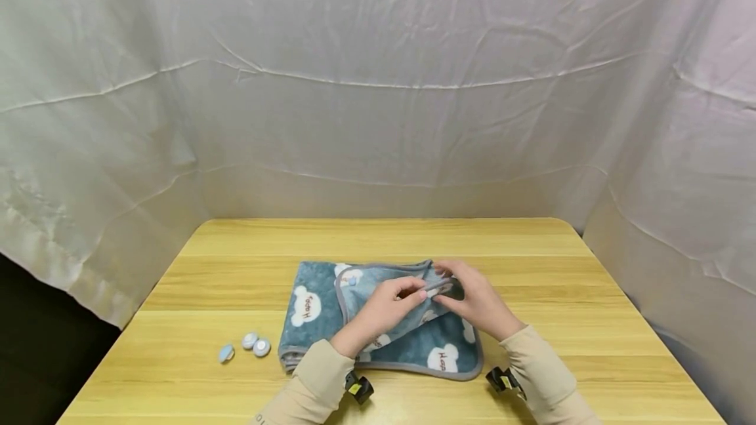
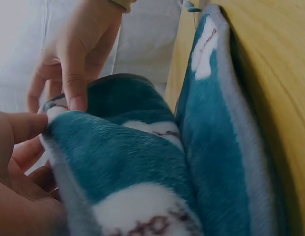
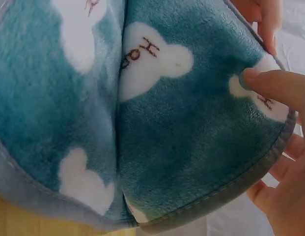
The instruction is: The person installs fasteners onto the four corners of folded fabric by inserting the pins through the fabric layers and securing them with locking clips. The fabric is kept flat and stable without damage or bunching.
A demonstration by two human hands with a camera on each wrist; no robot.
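A teal plush blanket [image 1: 407,351] with grey binding and white bear heads with lettering lies folded on the table. One upper layer is raised, its paler reverse side showing in the head view. My left hand [image 1: 378,312] pinches the raised edge between thumb and fingers. Close beside it, my right hand [image 1: 477,299] grips the same flap near its corner. In the right wrist view the right thumb [image 3: 275,87] presses the plush side, fingers behind the binding; a small bluish edge shows at the thumb tip. The left wrist view shows the left thumb [image 2: 27,127] at the folded edge.
Left of the blanket, a small blue-and-white round piece [image 1: 226,353] lies tipped on its side, near two more round pieces [image 1: 261,347] lying flat. The wooden table [image 1: 567,320] is backed by a pale cloth curtain [image 1: 378,136] on three sides.
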